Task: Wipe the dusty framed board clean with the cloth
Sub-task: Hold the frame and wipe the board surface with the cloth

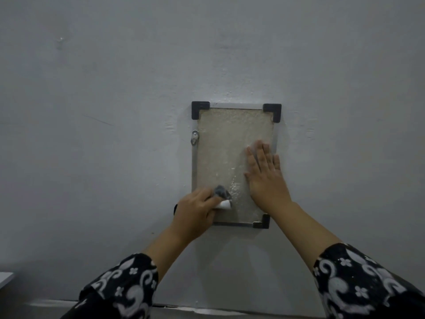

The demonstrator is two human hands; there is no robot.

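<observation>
A: Where is the board you are cleaning?

B: Your small rectangular framed board (232, 162), beige and speckled with pale dust, with a thin grey metal frame and black plastic corner caps (272, 111), lies flat against the pale grey painted wall (115, 111), a little right of the middle of the view. Three of the caps show; the lower left corner is hidden behind your hand.

A: Which hand has the cloth?

B: Your left hand (195, 212). Its fingers are curled round a small bunched cloth (222, 195), dark grey with a white fold at its lower edge, and they press it onto the lower left part of the board. Just right of the cloth you have a patch of white specks on the panel.

A: And the other one?

B: Your right hand (265, 176) is laid flat on the right side of the board, fingers straight and slightly spread, pointing up, grasping nothing. Its outer edge overlaps the right rail of the frame (the palm sits over the lower right quarter).

A: Anything else around?

B: A small silver metal hanging bracket (195, 137) sticks out from the left rail, near its upper part. Both your forearms reach up from the bottom of the view in black sleeves (358, 284) with a white floral scroll pattern. A white edge (5, 278) shows at far left, low down; you cannot tell what it belongs to.
</observation>
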